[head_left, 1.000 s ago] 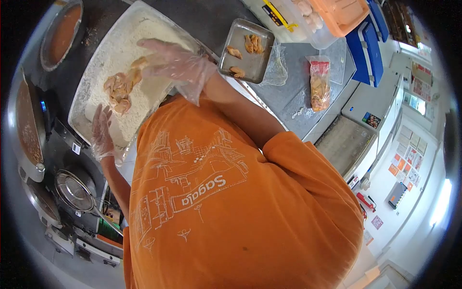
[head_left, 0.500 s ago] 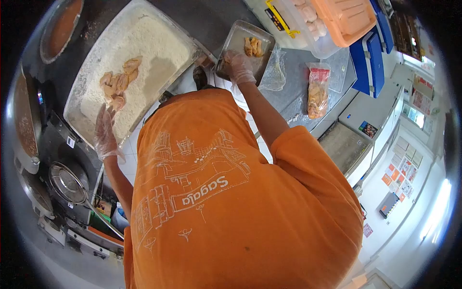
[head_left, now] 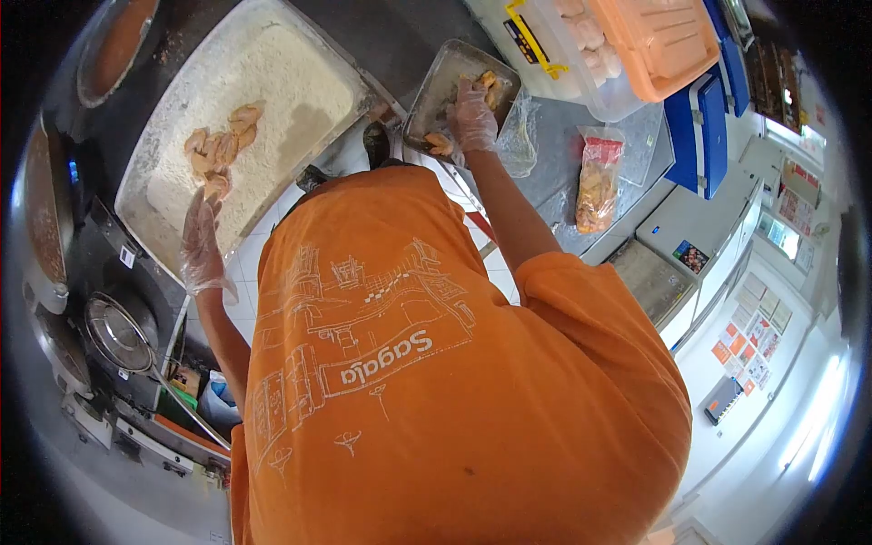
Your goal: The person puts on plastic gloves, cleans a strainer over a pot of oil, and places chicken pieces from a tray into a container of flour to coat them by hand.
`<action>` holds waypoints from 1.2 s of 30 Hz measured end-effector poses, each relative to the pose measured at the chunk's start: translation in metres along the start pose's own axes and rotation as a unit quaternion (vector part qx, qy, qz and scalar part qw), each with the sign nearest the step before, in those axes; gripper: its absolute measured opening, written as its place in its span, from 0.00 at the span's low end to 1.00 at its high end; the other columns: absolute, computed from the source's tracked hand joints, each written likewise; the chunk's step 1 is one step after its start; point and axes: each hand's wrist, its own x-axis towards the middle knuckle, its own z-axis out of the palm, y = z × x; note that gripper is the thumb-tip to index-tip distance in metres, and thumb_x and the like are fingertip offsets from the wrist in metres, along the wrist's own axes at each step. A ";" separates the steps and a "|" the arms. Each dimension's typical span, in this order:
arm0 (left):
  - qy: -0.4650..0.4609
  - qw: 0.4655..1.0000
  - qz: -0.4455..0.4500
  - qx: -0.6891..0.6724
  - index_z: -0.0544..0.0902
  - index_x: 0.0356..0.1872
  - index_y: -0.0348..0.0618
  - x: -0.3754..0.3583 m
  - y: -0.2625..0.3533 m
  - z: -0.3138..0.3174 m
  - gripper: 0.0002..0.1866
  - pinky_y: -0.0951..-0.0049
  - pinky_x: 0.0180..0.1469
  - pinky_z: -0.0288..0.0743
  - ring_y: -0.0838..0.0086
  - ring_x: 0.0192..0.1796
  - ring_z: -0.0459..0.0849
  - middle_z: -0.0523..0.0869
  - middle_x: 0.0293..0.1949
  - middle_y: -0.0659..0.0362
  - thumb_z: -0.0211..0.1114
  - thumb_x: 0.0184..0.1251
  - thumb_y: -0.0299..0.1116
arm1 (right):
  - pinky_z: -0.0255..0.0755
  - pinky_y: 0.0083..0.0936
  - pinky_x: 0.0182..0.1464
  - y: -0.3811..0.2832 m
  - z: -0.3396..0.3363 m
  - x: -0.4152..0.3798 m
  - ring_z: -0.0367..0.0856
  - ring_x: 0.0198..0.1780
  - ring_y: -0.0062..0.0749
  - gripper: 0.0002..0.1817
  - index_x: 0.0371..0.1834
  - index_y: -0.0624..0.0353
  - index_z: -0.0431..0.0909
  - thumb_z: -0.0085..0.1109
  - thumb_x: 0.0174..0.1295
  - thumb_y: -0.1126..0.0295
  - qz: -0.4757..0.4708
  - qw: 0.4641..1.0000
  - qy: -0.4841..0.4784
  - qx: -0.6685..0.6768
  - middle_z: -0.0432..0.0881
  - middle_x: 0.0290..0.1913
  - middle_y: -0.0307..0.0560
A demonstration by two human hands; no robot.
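My left hand, in a clear plastic glove, is at the near edge of a large white tub of flour. Its fingers are stretched out and apart, their tips by the nearest of several raw chicken pieces lying on the flour. My right hand, gloved too, reaches into a metal tray. Its fingers are bent around a chicken piece at the tray's far side; the fingertips are partly hidden. Another chicken piece lies near the tray's close edge.
Crumpled clear plastic lies beside the tray. A bag of chicken rests on the counter at right. Behind stands a clear box with an orange lid. A round strainer is at left, near several pans.
My right hand has moved farther into the tray and to the right, onto the chicken pieces there. One piece now shows at the tray's near edge. My left hand stays nearly in place.
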 end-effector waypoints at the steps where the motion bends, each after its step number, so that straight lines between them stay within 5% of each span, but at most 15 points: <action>1: 0.002 1.000 -0.006 -0.004 0.74 0.67 0.44 0.000 0.001 -0.001 0.24 0.64 0.68 0.69 0.64 0.63 0.80 0.81 0.61 0.53 0.58 0.77 0.43 | 0.78 0.48 0.51 -0.002 0.000 0.002 0.82 0.52 0.56 0.22 0.61 0.53 0.70 0.50 0.63 0.68 -0.002 1.000 0.001 0.001 0.77 0.56 0.61; 7: 0.000 1.000 0.004 -0.023 0.73 0.68 0.42 0.005 -0.002 -0.013 0.25 0.65 0.69 0.68 0.65 0.64 0.79 0.80 0.62 0.51 0.59 0.76 0.44 | 0.83 0.42 0.44 -0.016 -0.025 -0.003 0.84 0.53 0.50 0.18 0.58 0.56 0.70 0.50 0.66 0.67 0.051 0.989 -0.139 -0.017 0.80 0.53 0.61; 10: -0.004 1.000 0.015 -0.016 0.73 0.68 0.42 0.008 -0.001 -0.018 0.26 0.67 0.69 0.68 0.65 0.64 0.79 0.80 0.62 0.51 0.58 0.77 0.44 | 0.81 0.42 0.46 -0.003 -0.007 -0.013 0.84 0.51 0.50 0.21 0.58 0.56 0.70 0.55 0.62 0.66 -0.010 0.998 -0.054 -0.020 0.83 0.46 0.61; 13: -0.002 1.000 0.009 -0.004 0.73 0.68 0.41 0.010 0.006 -0.021 0.25 0.68 0.68 0.67 0.66 0.64 0.79 0.80 0.61 0.51 0.57 0.77 0.44 | 0.77 0.45 0.51 0.012 0.010 -0.011 0.85 0.46 0.54 0.18 0.50 0.57 0.74 0.61 0.57 0.66 0.097 0.989 -0.029 0.109 0.84 0.41 0.57; 15: 0.000 1.000 0.006 -0.005 0.73 0.68 0.41 0.013 0.004 -0.025 0.25 0.69 0.68 0.67 0.67 0.64 0.79 0.80 0.61 0.51 0.57 0.78 0.43 | 0.80 0.36 0.43 0.032 0.023 -0.013 0.86 0.39 0.44 0.15 0.48 0.59 0.76 0.60 0.58 0.67 0.031 0.971 0.132 0.196 0.84 0.36 0.49; 18: -0.012 1.000 0.017 -0.002 0.73 0.68 0.43 0.023 -0.011 -0.036 0.24 0.69 0.68 0.66 0.68 0.64 0.78 0.80 0.62 0.51 0.56 0.78 0.44 | 0.79 0.25 0.35 0.118 0.090 -0.007 0.84 0.37 0.34 0.17 0.51 0.58 0.78 0.61 0.58 0.68 -0.007 0.947 -0.013 0.321 0.82 0.34 0.46; 19: -0.023 0.999 0.034 0.026 0.73 0.69 0.44 0.025 -0.014 -0.038 0.24 0.70 0.69 0.66 0.69 0.64 0.78 0.80 0.62 0.51 0.56 0.78 0.44 | 0.79 0.21 0.33 0.099 0.056 -0.014 0.83 0.37 0.32 0.17 0.53 0.58 0.77 0.61 0.60 0.68 0.109 0.747 -0.125 0.644 0.82 0.35 0.45; 20: -0.034 0.997 0.050 0.053 0.72 0.69 0.45 0.028 -0.019 -0.040 0.24 0.70 0.69 0.65 0.70 0.64 0.77 0.80 0.62 0.52 0.56 0.78 0.44 | 0.79 0.17 0.31 0.068 0.004 -0.025 0.82 0.37 0.30 0.18 0.56 0.57 0.76 0.60 0.63 0.68 0.209 0.422 -0.220 0.854 0.82 0.36 0.45; 24: -0.025 0.993 0.063 0.098 0.74 0.68 0.48 0.032 -0.016 -0.044 0.23 0.72 0.67 0.66 0.73 0.64 0.76 0.82 0.61 0.57 0.57 0.78 0.44 | 0.85 0.22 0.36 -0.007 -0.065 -0.044 0.85 0.39 0.40 0.15 0.54 0.58 0.76 0.58 0.66 0.67 0.197 0.400 -0.168 0.879 0.83 0.39 0.48; 26: -0.036 0.996 0.049 0.066 0.74 0.68 0.47 0.031 -0.009 -0.046 0.23 0.72 0.67 0.65 0.73 0.63 0.76 0.81 0.61 0.56 0.56 0.78 0.45 | 0.87 0.24 0.38 -0.033 -0.081 -0.050 0.86 0.40 0.43 0.18 0.55 0.63 0.73 0.57 0.69 0.63 0.172 0.461 -0.116 0.863 0.83 0.38 0.52; 27: -0.038 0.997 0.039 0.061 0.74 0.68 0.46 0.032 -0.007 -0.046 0.23 0.72 0.67 0.65 0.74 0.63 0.76 0.82 0.61 0.56 0.57 0.78 0.45 | 0.87 0.27 0.40 -0.017 -0.068 -0.046 0.83 0.52 0.47 0.24 0.65 0.64 0.67 0.54 0.72 0.61 0.125 0.481 -0.161 0.853 0.81 0.47 0.55; 28: -0.043 0.997 0.030 0.055 0.74 0.68 0.46 0.034 -0.006 -0.045 0.24 0.73 0.67 0.65 0.74 0.62 0.76 0.82 0.60 0.56 0.57 0.78 0.45 | 0.87 0.27 0.40 -0.020 -0.068 -0.042 0.83 0.52 0.47 0.24 0.65 0.64 0.67 0.54 0.72 0.61 0.126 0.482 -0.157 0.853 0.81 0.47 0.55; 30: -0.045 0.995 0.056 0.065 0.74 0.68 0.45 0.040 -0.015 -0.047 0.24 0.73 0.67 0.66 0.75 0.62 0.77 0.83 0.59 0.56 0.57 0.78 0.45 | 0.85 0.36 0.51 -0.038 -0.081 -0.038 0.78 0.61 0.53 0.24 0.65 0.68 0.65 0.51 0.74 0.63 -0.016 0.332 -0.282 0.900 0.80 0.52 0.62; 32: -0.049 0.993 0.083 0.073 0.74 0.68 0.44 0.041 -0.016 -0.044 0.24 0.73 0.66 0.66 0.75 0.61 0.78 0.83 0.58 0.56 0.57 0.78 0.45 | 0.80 0.41 0.58 -0.103 -0.127 -0.047 0.82 0.56 0.53 0.29 0.63 0.71 0.67 0.57 0.70 0.57 0.084 0.469 -0.193 0.858 0.78 0.56 0.66; 36: -0.056 0.996 0.060 0.034 0.74 0.68 0.44 0.038 -0.015 -0.042 0.23 0.73 0.66 0.67 0.74 0.60 0.79 0.83 0.57 0.55 0.56 0.78 0.43 | 0.75 0.48 0.63 -0.160 -0.155 -0.038 0.79 0.60 0.53 0.29 0.64 0.73 0.66 0.55 0.70 0.59 0.022 0.474 -0.249 0.844 0.75 0.61 0.67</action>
